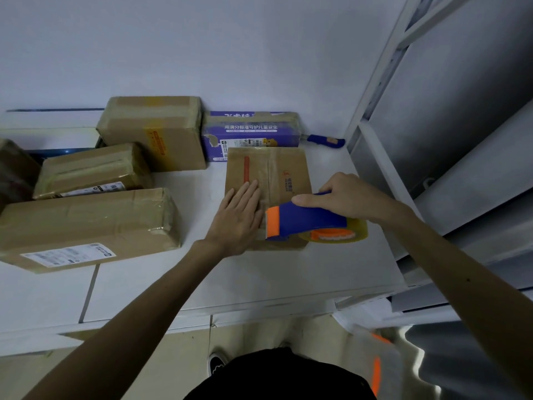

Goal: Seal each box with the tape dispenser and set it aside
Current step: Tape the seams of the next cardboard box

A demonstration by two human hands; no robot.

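While my left hand [239,219] lies open and flat on the flat brown cardboard box [269,180] with the red strip, my right hand [346,199] grips the blue and orange tape dispenser [300,222] with its clear tape roll, fingers closed around the handle. I see the dispenser's orange front edge sitting at the near end of that box, which lies toward the right edge of the white bench [259,278]. A purple printed carton [251,134] stands just behind it at the far edge, beside a blue-handled utility knife [324,139]. Four taped brown cardboard boxes [86,223] are gathered along the left side of the bench.
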